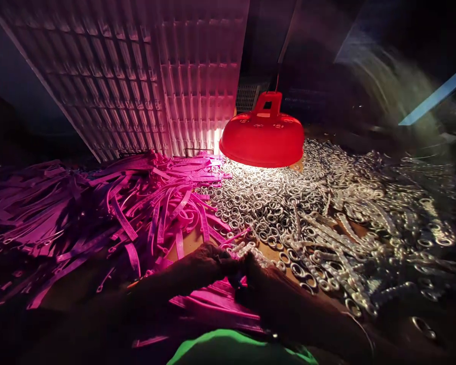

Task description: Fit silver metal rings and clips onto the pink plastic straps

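Pinched between both hands, left hand (207,263) and right hand (266,284) meeting fingertip to fingertip, sits a short chain of pale rings (243,250), low on the table beneath the red lamp (262,134).

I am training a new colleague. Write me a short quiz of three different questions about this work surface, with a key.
1. True or false: the red lamp hangs low over the pile of metal rings.
2. Which side of the surface holds the pink plastic strips? A) the person's left B) the person's right C) none
3. Fill in: the left hand and right hand meet near the ___ edge of the picture.

Key
1. True; its light falls straight on the rings.
2. A; the rings lie to the right.
3. Bottom; what the fingers hold is too dark to tell.
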A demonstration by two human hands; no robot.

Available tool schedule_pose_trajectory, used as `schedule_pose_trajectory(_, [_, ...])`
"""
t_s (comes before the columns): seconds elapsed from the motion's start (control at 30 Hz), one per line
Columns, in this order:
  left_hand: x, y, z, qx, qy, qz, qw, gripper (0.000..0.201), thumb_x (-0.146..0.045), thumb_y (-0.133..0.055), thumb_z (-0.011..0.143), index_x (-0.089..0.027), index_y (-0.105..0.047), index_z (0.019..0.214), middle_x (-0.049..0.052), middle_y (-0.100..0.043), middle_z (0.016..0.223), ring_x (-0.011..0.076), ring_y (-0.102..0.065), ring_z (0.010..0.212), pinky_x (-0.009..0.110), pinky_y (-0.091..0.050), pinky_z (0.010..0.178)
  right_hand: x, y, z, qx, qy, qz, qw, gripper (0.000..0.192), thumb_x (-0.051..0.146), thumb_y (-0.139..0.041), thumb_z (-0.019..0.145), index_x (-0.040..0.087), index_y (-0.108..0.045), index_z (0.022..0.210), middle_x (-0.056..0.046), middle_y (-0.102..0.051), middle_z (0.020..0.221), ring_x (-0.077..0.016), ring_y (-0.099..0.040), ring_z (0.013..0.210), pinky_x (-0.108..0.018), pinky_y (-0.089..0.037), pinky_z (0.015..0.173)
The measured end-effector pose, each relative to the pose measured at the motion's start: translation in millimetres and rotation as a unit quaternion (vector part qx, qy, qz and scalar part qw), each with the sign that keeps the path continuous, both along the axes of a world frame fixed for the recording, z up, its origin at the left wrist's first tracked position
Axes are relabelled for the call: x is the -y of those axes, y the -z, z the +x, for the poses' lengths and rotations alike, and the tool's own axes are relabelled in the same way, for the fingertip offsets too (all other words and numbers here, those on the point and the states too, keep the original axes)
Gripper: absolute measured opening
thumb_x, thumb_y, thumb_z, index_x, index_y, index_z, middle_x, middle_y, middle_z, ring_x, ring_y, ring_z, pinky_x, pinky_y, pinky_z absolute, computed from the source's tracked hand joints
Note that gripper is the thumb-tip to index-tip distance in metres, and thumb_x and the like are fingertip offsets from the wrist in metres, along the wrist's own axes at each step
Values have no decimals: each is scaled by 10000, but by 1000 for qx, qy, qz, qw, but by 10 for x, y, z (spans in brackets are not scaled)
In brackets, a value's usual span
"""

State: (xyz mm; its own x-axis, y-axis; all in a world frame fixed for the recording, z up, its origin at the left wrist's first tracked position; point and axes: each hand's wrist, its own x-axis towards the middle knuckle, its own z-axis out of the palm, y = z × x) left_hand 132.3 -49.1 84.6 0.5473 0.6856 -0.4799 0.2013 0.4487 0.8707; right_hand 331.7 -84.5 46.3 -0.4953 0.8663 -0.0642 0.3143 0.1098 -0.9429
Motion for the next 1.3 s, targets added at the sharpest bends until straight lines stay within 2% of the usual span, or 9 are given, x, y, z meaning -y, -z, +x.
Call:
schedule_pose_trajectory(0.23, [535,254,54,91,42,29,995,425,-511,-586,773,-112,-621,630,-5,-524,550,85,-455,518,215,-365,520,627,356,146,-13,23,-97,995,332,495,-596,796,205,-631,953,-67,-599,640,-161,-502,516,-237,-309,396])
schedule_pose_trajectory(0.33, [643,231,76,102,57,78,990,377,-438,-541,831,-98,-650,712,70,-644,684,146,-592,646,239,-448,604,710,368,87,-29,44,-102,993,346,528,-576,804,203,-608,921,-74,-605,682,-171,-522,564,-239,-347,428])
schedule_pose_trajectory(0.43, [677,159,87,80,38,84,993,427,-463,-493,852,-82,-641,729,110,-661,736,184,-620,714,277,-478,667,692,295,25,-28,39,-108,993,312,509,-504,857,208,-571,903,-51,-591,679,-148,-499,561,-226,-346,444])
schedule_pose_trajectory(0.57, [668,172,103,81,6,53,995,428,-513,-573,782,-110,-600,639,46,-584,611,133,-536,584,239,-427,554,613,173,15,3,-8,-66,998,221,401,-513,865,206,-542,965,-24,-576,675,-122,-447,542,-222,-331,464])
schedule_pose_trajectory(0.9, [649,300,141,156,-75,-143,974,401,-507,-681,678,-114,-606,685,-6,-484,582,88,-434,542,207,-354,507,396,-227,-15,116,-105,57,986,149,166,-437,864,165,-510,995,-38,-584,750,-117,-457,585,-235,-351,551])
schedule_pose_trajectory(0.97, [608,331,139,131,-68,-103,984,387,-508,-658,697,-124,-612,694,-2,-494,592,98,-448,558,220,-378,525,332,-335,-39,173,-118,98,973,112,180,-432,884,153,-499,970,-55,-594,791,-118,-469,592,-239,-352,563])
schedule_pose_trajectory(1.13, [426,427,141,10,3,132,991,371,-481,-583,753,-154,-619,582,46,-601,604,162,-542,589,265,-453,563,276,-418,30,293,-85,126,944,214,385,-509,901,186,-492,977,-1,-569,703,-110,-473,534,-224,-333,534])
schedule_pose_trajectory(1.23, [298,601,65,-77,-10,222,972,321,-493,-574,753,-192,-684,744,49,-684,723,204,-619,700,279,-495,644,321,-330,133,331,-77,126,932,214,388,-536,887,189,-515,963,29,-531,611,-101,-448,475,-211,-289,480])
schedule_pose_trajectory(1.3, [215,773,-24,-177,-69,305,933,351,-510,-596,722,-219,-691,894,48,-714,893,239,-643,856,304,-512,758,345,-232,223,315,-77,154,933,226,366,-620,820,189,-538,935,33,-540,616,-100,-467,485,-205,-293,477])
